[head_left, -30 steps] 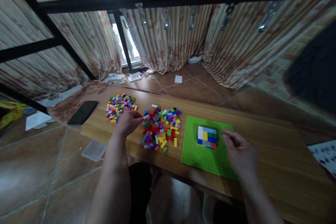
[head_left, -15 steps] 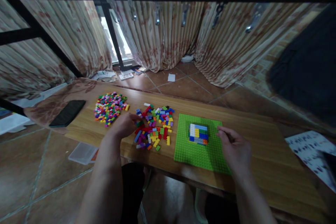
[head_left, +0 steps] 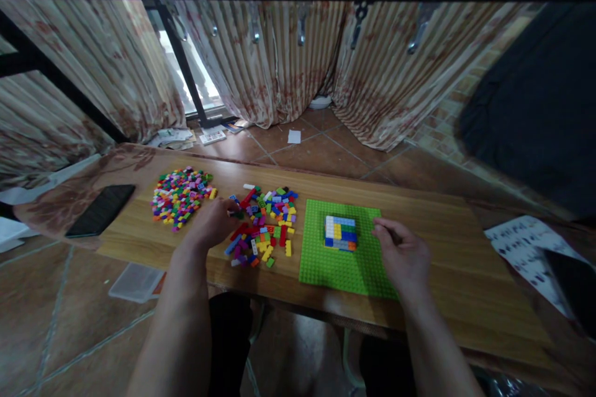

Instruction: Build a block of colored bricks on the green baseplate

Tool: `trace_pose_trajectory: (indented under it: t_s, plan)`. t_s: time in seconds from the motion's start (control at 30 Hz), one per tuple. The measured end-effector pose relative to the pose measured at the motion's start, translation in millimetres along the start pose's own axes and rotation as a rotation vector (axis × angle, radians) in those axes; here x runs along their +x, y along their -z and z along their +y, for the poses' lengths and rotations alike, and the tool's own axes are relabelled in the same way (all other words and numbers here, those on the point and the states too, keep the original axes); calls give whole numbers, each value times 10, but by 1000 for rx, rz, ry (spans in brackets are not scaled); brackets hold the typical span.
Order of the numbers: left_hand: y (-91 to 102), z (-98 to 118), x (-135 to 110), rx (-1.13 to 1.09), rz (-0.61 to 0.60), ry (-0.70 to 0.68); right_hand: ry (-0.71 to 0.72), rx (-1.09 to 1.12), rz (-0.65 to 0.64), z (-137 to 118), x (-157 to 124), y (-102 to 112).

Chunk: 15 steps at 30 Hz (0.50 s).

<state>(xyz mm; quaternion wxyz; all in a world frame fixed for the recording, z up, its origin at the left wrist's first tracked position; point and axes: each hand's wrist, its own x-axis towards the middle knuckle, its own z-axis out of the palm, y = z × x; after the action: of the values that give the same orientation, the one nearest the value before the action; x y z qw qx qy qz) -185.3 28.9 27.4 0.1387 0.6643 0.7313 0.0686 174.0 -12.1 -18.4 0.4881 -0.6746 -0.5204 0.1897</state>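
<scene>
A green studded baseplate (head_left: 342, 260) lies on the wooden table (head_left: 447, 248) with a small block of white, yellow, blue, green and orange bricks (head_left: 341, 232) built on it. My right hand (head_left: 404, 257) rests on the plate's right edge, fingers curled, and I cannot see anything in them. My left hand (head_left: 212, 222) sits at the left edge of a loose pile of larger coloured bricks (head_left: 265, 223), fingertips pinched among them; what they grip is hidden. A second pile of tiny coloured bricks (head_left: 179, 195) lies further left.
A black phone (head_left: 100, 209) lies at the table's left end on patterned cloth. Printed paper (head_left: 531, 248) sits at the far right. A clear plastic lid (head_left: 136, 282) lies on the tiled floor. Black metal bars cross overhead, with curtains behind.
The view has shifted, so everything sits further left in frame. My left hand has settled lower onto the left edge of the larger brick pile. My right hand stays by the baseplate.
</scene>
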Motion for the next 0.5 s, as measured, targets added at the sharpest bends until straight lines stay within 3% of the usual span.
trace_pose_trajectory:
  t_s: [0.27, 0.5]
  plan:
    - [17, 69, 32, -85, 163, 41, 2, -20, -40, -52, -32, -3]
    - [29, -91, 20, -93, 140, 156, -10, -95, -18, -2, -24, 45]
